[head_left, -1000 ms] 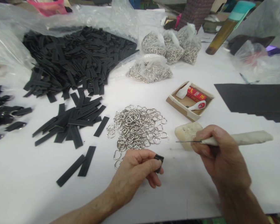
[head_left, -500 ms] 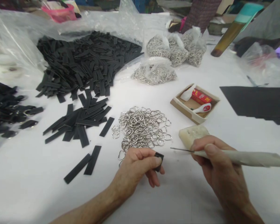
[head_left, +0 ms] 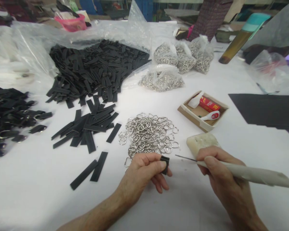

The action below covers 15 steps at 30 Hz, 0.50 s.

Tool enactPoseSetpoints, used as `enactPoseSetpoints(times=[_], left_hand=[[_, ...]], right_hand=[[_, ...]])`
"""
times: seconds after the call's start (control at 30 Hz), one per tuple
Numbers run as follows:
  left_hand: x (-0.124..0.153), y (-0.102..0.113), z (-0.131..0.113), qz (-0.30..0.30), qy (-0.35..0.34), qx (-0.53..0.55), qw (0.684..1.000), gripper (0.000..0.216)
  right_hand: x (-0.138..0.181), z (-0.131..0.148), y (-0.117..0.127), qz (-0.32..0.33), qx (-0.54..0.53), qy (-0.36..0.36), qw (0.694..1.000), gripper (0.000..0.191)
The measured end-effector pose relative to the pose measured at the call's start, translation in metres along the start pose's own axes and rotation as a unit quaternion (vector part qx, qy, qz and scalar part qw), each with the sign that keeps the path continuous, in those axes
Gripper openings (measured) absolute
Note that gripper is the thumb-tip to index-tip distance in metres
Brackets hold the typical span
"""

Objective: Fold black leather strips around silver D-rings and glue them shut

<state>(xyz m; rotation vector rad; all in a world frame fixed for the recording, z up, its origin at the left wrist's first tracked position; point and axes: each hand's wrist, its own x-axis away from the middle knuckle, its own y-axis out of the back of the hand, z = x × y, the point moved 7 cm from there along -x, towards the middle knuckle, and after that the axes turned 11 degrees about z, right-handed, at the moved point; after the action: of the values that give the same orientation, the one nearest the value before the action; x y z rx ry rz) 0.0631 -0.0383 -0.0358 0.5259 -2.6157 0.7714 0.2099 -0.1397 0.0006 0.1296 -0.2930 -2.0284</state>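
Between thumb and forefinger, my left hand [head_left: 146, 170] pinches a short black strip [head_left: 165, 164] that looks folded over; whether a ring sits in it is hidden. My right hand [head_left: 221, 170] grips an awl [head_left: 257, 175] with a thick pale handle, its thin metal tip pointing left toward the strip but apart from it. Just behind my left hand spreads a heap of silver D-rings [head_left: 148, 133]. A yellowish-white block [head_left: 201, 141] lies right behind my right hand. Two loose black strips [head_left: 98, 166] lie left of my left hand.
A small pile of black strips [head_left: 86, 126] lies before a large heap [head_left: 96, 69] on plastic. Strips with rings [head_left: 12, 118] pile up far left. Behind are bags of rings [head_left: 161, 80], a cardboard tray [head_left: 192, 118] with a red tube, a bottle [head_left: 243, 38] and black sheets [head_left: 267, 110].
The view has shifted slightly, so the table's things sit a little lower and further right. The awl's handle end has dipped. Both hands keep their holds.
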Motion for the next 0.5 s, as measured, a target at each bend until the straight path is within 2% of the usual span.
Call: enactPoseSetpoints(times=[0.23, 0.37, 0.5], left_hand=[[0.002, 0.001, -0.002, -0.011, 0.002, -0.016, 1.000, 0.021], [0.003, -0.004, -0.002, -0.004, -0.007, -0.003, 1.000, 0.015], [0.005, -0.003, -0.010, -0.017, -0.050, -0.018, 0.998, 0.013]], right_hand=[[0.000, 0.022, 0.001, -0.050, 0.115, 0.069, 0.990, 0.020], [0.004, 0.037, -0.007, -0.053, 0.248, 0.173, 0.952, 0.011], [0.000, 0.038, -0.019, -0.029, 0.309, 0.277, 0.909, 0.016]])
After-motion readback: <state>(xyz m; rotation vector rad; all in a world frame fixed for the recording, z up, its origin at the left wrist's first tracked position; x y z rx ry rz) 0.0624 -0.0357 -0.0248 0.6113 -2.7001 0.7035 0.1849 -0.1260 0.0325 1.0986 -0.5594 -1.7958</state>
